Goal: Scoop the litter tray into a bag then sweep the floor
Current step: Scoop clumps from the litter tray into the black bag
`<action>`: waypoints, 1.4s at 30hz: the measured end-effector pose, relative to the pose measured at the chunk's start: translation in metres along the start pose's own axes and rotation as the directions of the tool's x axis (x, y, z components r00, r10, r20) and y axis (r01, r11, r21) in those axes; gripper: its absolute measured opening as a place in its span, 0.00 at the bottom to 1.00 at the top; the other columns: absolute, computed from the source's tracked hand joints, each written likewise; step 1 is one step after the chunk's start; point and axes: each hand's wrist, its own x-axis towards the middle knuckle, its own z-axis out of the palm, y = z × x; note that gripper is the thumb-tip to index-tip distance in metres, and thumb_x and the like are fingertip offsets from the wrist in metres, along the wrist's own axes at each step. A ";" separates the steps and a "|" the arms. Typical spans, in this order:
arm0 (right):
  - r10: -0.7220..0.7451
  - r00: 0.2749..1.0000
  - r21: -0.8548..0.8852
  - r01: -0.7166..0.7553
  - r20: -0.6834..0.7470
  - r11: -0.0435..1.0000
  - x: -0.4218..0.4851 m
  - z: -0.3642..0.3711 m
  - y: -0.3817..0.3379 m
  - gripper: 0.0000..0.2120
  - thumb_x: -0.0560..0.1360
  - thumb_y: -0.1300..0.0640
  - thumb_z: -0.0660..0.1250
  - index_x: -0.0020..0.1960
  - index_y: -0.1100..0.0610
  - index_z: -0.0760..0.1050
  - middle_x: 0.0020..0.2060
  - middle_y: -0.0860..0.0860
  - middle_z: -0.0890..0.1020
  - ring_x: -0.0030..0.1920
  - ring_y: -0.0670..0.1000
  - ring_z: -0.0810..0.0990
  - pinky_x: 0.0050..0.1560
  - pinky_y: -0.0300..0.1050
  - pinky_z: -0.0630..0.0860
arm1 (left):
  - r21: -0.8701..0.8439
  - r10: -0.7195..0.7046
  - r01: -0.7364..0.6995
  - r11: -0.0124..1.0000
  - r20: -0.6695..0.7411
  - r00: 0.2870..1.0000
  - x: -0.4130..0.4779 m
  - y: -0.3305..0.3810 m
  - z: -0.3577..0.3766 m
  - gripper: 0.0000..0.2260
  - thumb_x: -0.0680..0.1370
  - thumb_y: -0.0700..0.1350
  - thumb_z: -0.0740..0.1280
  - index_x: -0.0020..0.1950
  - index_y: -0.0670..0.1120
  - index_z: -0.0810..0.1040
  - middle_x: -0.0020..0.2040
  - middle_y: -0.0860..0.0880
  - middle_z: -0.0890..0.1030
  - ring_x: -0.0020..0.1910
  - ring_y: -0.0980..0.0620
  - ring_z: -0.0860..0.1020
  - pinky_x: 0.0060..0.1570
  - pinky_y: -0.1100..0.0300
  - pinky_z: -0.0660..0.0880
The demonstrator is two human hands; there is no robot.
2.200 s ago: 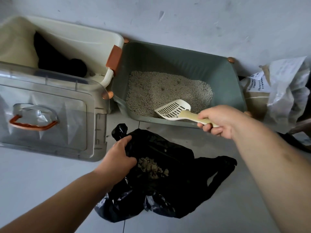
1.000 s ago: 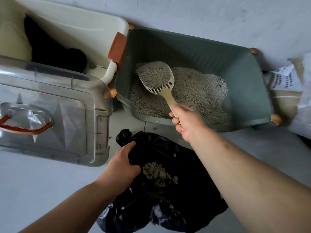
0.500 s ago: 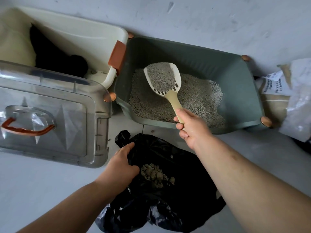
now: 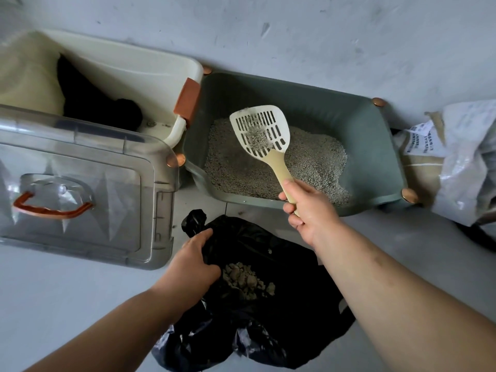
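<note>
The floor (image 4: 67,304) was pale grey and smooth, with a tile seam showing near the bag (image 4: 281,331). A scuffed grey wall (image 4: 295,36) rose behind. The green tray (image 4: 381,146) stood against it, with litter (image 4: 316,162) heaped inside. The right hand (image 4: 308,208) gripped the scoop (image 4: 261,132) by its handle, the slotted head above the tray with a little litter on it. The left hand (image 4: 190,264) clutched the rim of the black bag, which lay on the floor just before the tray with clumps (image 4: 247,280) inside. A cream bin (image 4: 134,73) and a clear lid (image 4: 80,197) lay to the left, a sack (image 4: 461,157) to the right.

Soft even daylight, faint shadows, wide-angle bending at edges
</note>
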 end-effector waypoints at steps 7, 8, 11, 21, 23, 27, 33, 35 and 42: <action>0.119 0.993 -0.052 -0.120 -0.012 0.991 -0.017 -0.006 0.000 0.03 0.78 0.59 0.65 0.46 0.58 0.76 0.33 0.52 0.75 0.27 0.45 0.67 0.16 0.32 0.55 | -0.012 -0.002 0.002 1.000 0.008 1.000 -0.006 0.000 -0.004 0.37 0.70 0.36 0.67 0.76 0.55 0.62 0.64 0.47 0.76 0.57 0.47 0.79 0.58 0.50 0.79; 0.147 0.989 -0.047 -0.149 -0.027 0.988 -0.019 -0.008 -0.002 0.05 0.78 0.60 0.63 0.45 0.59 0.75 0.34 0.53 0.74 0.27 0.45 0.67 0.16 0.32 0.55 | -0.010 0.001 -0.001 1.000 0.006 1.000 -0.006 0.000 -0.005 0.37 0.70 0.36 0.67 0.76 0.55 0.62 0.64 0.47 0.76 0.57 0.47 0.79 0.59 0.50 0.78; 0.228 0.970 0.010 -0.228 -0.078 0.974 -0.020 -0.015 -0.010 0.07 0.79 0.62 0.60 0.43 0.61 0.71 0.35 0.54 0.73 0.27 0.44 0.66 0.15 0.31 0.54 | -0.003 0.000 0.000 1.000 -0.005 1.000 -0.008 -0.002 -0.007 0.37 0.70 0.36 0.67 0.77 0.54 0.62 0.64 0.47 0.75 0.59 0.47 0.78 0.60 0.50 0.77; 0.288 0.953 0.102 -0.279 -0.089 0.955 0.018 0.002 -0.021 0.06 0.79 0.66 0.54 0.47 0.60 0.69 0.37 0.55 0.72 0.20 0.42 0.69 0.14 0.31 0.55 | 0.016 -0.022 0.022 1.000 0.005 1.000 -0.002 -0.001 -0.005 0.36 0.70 0.36 0.67 0.77 0.54 0.61 0.64 0.47 0.76 0.57 0.46 0.79 0.58 0.51 0.78; 0.258 0.961 0.142 -0.243 -0.098 0.960 0.029 0.008 -0.016 0.06 0.79 0.65 0.56 0.46 0.60 0.69 0.37 0.55 0.72 0.17 0.41 0.68 0.14 0.31 0.55 | 0.025 -0.032 0.032 0.999 0.006 0.999 0.001 -0.002 -0.004 0.36 0.70 0.36 0.67 0.77 0.54 0.61 0.63 0.47 0.76 0.58 0.44 0.79 0.58 0.51 0.78; 0.203 0.970 0.142 -0.185 -0.131 0.973 0.045 0.009 -0.005 0.07 0.78 0.64 0.58 0.42 0.60 0.70 0.34 0.53 0.73 0.17 0.40 0.68 0.14 0.32 0.55 | 0.037 -0.046 0.045 0.998 0.017 0.999 0.004 -0.005 -0.004 0.37 0.69 0.38 0.67 0.76 0.55 0.62 0.64 0.48 0.76 0.59 0.43 0.78 0.59 0.49 0.77; 0.169 0.976 0.138 -0.150 -0.137 0.979 0.046 -0.008 0.001 0.07 0.79 0.61 0.60 0.44 0.57 0.73 0.36 0.52 0.74 0.23 0.41 0.68 0.16 0.31 0.55 | 0.035 -0.052 0.050 0.998 0.037 0.998 0.012 -0.010 0.001 0.36 0.70 0.37 0.66 0.76 0.55 0.61 0.63 0.49 0.77 0.53 0.45 0.79 0.49 0.59 0.77; 0.161 0.978 0.139 -0.143 -0.134 0.980 0.045 -0.014 0.001 0.06 0.80 0.60 0.61 0.45 0.56 0.74 0.37 0.51 0.75 0.24 0.41 0.68 0.16 0.30 0.55 | 0.023 -0.054 0.053 0.998 0.044 0.998 0.014 -0.010 0.003 0.36 0.71 0.36 0.66 0.76 0.56 0.61 0.64 0.49 0.76 0.51 0.47 0.79 0.44 0.64 0.76; 0.137 0.984 0.132 -0.122 -0.116 0.984 0.046 -0.027 -0.001 0.03 0.79 0.58 0.63 0.48 0.53 0.76 0.38 0.50 0.76 0.25 0.40 0.69 0.17 0.30 0.57 | 0.016 -0.062 0.061 0.998 0.056 0.997 0.018 -0.010 0.008 0.36 0.72 0.35 0.66 0.77 0.56 0.61 0.65 0.48 0.76 0.55 0.46 0.79 0.48 0.60 0.77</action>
